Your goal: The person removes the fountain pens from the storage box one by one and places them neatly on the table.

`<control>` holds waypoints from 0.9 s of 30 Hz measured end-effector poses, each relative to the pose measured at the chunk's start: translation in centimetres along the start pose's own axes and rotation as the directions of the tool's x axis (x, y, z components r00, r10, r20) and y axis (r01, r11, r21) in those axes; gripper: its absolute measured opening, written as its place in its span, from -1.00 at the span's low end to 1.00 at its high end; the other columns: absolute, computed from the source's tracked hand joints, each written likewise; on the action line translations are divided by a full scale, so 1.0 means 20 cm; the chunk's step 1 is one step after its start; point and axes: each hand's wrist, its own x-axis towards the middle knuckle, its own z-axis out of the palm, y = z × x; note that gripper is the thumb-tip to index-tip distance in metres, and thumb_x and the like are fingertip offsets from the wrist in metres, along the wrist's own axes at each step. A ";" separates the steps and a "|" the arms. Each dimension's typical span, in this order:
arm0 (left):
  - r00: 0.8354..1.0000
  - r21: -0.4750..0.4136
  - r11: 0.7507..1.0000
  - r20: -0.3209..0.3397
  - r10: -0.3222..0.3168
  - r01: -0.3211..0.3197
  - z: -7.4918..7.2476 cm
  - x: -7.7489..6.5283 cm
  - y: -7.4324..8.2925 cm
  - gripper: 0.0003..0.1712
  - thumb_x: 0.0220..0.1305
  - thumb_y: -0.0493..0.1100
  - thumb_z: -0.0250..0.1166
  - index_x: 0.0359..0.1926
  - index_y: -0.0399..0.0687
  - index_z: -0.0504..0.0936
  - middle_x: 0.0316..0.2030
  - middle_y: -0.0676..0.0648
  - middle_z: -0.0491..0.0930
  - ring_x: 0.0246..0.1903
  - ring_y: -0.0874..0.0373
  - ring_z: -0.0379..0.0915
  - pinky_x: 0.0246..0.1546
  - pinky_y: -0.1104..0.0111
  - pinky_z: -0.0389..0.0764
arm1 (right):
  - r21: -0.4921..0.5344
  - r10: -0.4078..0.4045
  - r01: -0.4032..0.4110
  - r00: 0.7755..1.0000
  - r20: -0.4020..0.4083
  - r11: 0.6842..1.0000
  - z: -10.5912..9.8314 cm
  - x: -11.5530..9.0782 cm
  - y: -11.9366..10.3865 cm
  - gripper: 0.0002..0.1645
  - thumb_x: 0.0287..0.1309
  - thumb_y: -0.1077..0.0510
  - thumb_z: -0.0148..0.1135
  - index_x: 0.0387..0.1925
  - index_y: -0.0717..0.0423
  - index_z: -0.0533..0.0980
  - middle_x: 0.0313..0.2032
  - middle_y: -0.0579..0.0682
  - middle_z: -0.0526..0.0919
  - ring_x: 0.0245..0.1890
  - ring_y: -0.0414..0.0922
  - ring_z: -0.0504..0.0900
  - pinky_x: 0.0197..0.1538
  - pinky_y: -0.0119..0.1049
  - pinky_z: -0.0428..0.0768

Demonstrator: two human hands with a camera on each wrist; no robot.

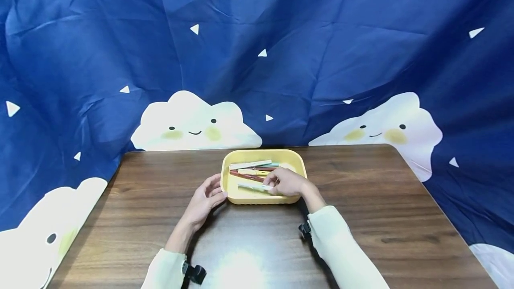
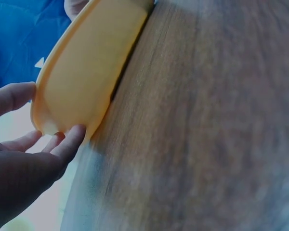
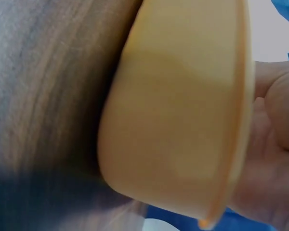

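Head view: on the wooden desk [image 1: 148,191], the left hand [image 1: 204,202] rests loosely extended fingers against the left end of a yellow tray [image 1: 261,200], several pens [image 1: 254,172] lie inside, and the nearest, whitish pen [image 1: 250,186] is pinched by the right hand [image 1: 288,181]

1. I'm seeing a yellow, rounded-rectangular tray [image 1: 263,200] looking like smooth, satiny plastic.
2. The brown, straight-edged, wood-grained tabletop [image 1: 361,182] is gleaming glossily.
3. The blue, cloud-printed cloth backdrop [image 1: 281,8] is showing wrinkles.
4. The long white sleeve [image 1: 341,244] is looking like matt cloth.
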 end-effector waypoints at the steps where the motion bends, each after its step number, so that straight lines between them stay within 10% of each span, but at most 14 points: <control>1: 1.000 -0.001 1.000 0.001 -0.003 0.003 0.00 0.00 0.00 -0.17 0.27 -0.47 0.27 0.51 -0.31 0.15 0.35 -0.40 0.27 0.29 -0.23 0.28 0.07 0.37 0.62 | 0.001 -0.013 0.013 1.000 -0.016 1.000 -0.01 -0.01 0.00 -0.75 0.02 0.49 0.30 -0.23 0.27 0.68 -0.44 -0.05 0.59 -0.38 -0.23 0.49 -0.25 -0.40 0.50; 12: 1.000 0.001 1.000 0.001 0.000 0.000 0.02 0.01 0.01 -0.20 0.27 -0.47 0.27 0.49 -0.30 0.19 0.36 -0.41 0.27 0.29 -0.24 0.28 0.05 0.39 0.62 | 0.029 -0.132 0.138 0.980 -0.150 0.990 -0.05 -0.08 0.02 -0.62 -0.09 0.57 0.06 -0.22 0.38 0.65 -0.44 -0.01 0.57 -0.46 -0.17 0.47 -0.34 -0.41 0.44; 27: 1.000 -0.006 1.000 -0.001 -0.003 0.003 0.00 0.00 0.02 -0.18 0.26 -0.47 0.27 0.49 -0.33 0.16 0.35 -0.42 0.26 0.28 -0.22 0.28 0.05 0.41 0.62 | 0.107 -0.071 0.110 0.944 -0.321 0.988 -0.07 -0.13 0.03 -0.60 -0.08 0.57 0.06 -0.18 0.40 0.65 -0.39 0.05 0.60 -0.37 -0.09 0.50 -0.30 -0.37 0.49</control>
